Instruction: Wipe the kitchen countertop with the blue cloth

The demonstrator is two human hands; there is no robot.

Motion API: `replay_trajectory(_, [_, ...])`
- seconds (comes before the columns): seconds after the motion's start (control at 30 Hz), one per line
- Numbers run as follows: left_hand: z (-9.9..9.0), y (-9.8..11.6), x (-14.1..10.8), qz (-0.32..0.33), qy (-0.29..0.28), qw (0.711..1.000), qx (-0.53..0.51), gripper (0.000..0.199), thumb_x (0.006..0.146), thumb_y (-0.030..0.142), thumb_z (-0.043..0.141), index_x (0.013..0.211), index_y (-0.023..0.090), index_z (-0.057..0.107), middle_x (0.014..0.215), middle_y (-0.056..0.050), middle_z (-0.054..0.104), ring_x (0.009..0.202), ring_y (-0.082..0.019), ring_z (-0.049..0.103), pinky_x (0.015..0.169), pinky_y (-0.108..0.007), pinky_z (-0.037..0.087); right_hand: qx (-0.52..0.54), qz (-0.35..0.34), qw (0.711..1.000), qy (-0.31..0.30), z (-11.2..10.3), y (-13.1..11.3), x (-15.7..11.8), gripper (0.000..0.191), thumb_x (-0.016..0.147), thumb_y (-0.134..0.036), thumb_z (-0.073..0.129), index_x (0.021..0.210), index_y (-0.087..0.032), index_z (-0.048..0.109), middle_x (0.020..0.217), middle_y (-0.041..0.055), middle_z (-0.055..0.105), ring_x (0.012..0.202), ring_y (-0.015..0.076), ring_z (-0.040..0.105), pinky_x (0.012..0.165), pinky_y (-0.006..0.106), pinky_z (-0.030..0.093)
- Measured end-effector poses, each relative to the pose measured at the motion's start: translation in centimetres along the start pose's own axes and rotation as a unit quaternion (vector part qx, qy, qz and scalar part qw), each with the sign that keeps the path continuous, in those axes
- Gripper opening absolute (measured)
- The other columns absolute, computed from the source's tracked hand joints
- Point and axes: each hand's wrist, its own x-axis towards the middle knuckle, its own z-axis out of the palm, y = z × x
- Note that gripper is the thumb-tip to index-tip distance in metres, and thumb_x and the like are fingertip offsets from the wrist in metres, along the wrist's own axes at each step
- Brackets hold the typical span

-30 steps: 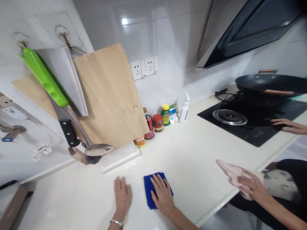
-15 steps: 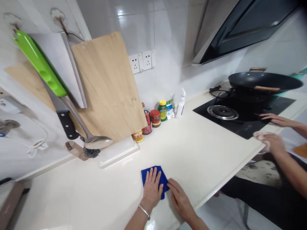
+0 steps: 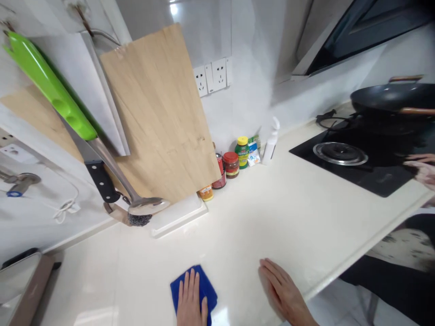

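A folded blue cloth (image 3: 207, 290) lies on the white countertop (image 3: 142, 267) at the bottom of the view. Flat on top of it rests my left hand (image 3: 190, 301), palm down with the fingers stretched out. To the right, apart from the cloth, my right hand (image 3: 283, 290) touches the counter near its front edge. Its fingers are extended side by side, and nothing shows in them.
Against the wall stand a red-lidded jar (image 3: 231, 165), a green bottle (image 3: 242, 153) and a white spray bottle (image 3: 271, 142). A cutting board (image 3: 163, 113) and a green-handled ladle (image 3: 54, 88) hang left. Another person's hand (image 3: 424, 170) is by the cooktop (image 3: 377, 181).
My left hand and the blue cloth have moved left along the counter, away from my right hand. The camera view has also shifted. My right hand no longer touches the cloth.
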Motion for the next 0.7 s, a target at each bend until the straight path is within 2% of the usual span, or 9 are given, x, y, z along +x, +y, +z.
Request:
replay_trajectory(0.1, [-0.1,1.4,3.9,-0.005,0.006,1.0,-0.004,0.07,0.094,0.024,0.044,0.158,0.019,0.015,0.161,-0.008,0.039,0.15,-0.025,0.032,0.118,-0.049,0.041,-0.022,0.011,1.0,-0.002,-0.1,-0.6,0.3,0.05,0.097,-0.022,0.045,0.148,-0.021,0.043,0.147,0.0071,0.054,0.139,0.0243,0.045,0.109,0.042,0.047])
replay_trajectory(0.2, [0.6,2.9,8.6,0.003,-0.003,1.0,-0.017,0.069,0.095,0.026,0.043,0.158,0.018,0.015,0.161,-0.009,0.037,0.151,-0.026,0.029,0.118,-0.05,0.041,-0.029,0.016,0.999,-0.006,-0.3,-1.0,0.6,0.049,0.097,-0.023,0.045,0.146,-0.02,0.044,0.147,0.007,0.053,0.138,0.0242,0.045,0.11,0.041,0.045])
replay_trajectory(0.37, [3.4,5.9,16.7,0.046,-0.038,0.996,-0.068,0.068,0.097,0.031,0.038,0.158,0.019,0.011,0.164,-0.009,0.03,0.153,-0.027,0.025,0.121,-0.053,0.037,-0.016,0.013,1.0,0.008,-0.6,-0.8,0.9,0.049,0.095,-0.022,0.048,0.144,-0.02,0.048,0.145,0.0071,0.055,0.138,0.0238,0.047,0.108,0.038,0.046])
replay_trajectory(0.53, [6.0,9.2,24.7,0.052,-0.068,0.989,-0.117,0.067,0.097,0.036,0.033,0.158,0.017,0.014,0.167,-0.009,0.023,0.155,-0.027,0.017,0.126,-0.053,0.028,-0.021,0.0,1.0,0.01,-0.6,-0.4,1.2,0.049,0.091,-0.019,0.051,0.14,-0.017,0.052,0.142,0.008,0.058,0.136,0.0233,0.048,0.107,0.034,0.046])
replay_trajectory(0.63, [7.0,10.8,28.2,0.032,-0.081,0.986,-0.141,0.065,0.097,0.037,0.031,0.157,0.014,0.019,0.167,-0.011,0.021,0.155,-0.028,0.013,0.127,-0.055,0.022,-0.027,-0.002,1.0,0.01,-0.5,-0.3,1.2,0.048,0.09,-0.018,0.05,0.138,-0.016,0.054,0.141,0.0084,0.058,0.135,0.0233,0.049,0.106,0.034,0.047])
replay_trajectory(0.7, [7.3,11.4,29.3,0.023,-0.078,0.985,-0.151,0.066,0.097,0.037,0.031,0.157,0.012,0.019,0.167,-0.013,0.021,0.155,-0.029,0.012,0.127,-0.056,0.021,-0.034,-0.005,0.999,0.015,-0.5,-0.3,1.3,0.047,0.09,-0.019,0.05,0.136,-0.016,0.054,0.14,0.0086,0.06,0.134,0.0234,0.051,0.105,0.035,0.048])
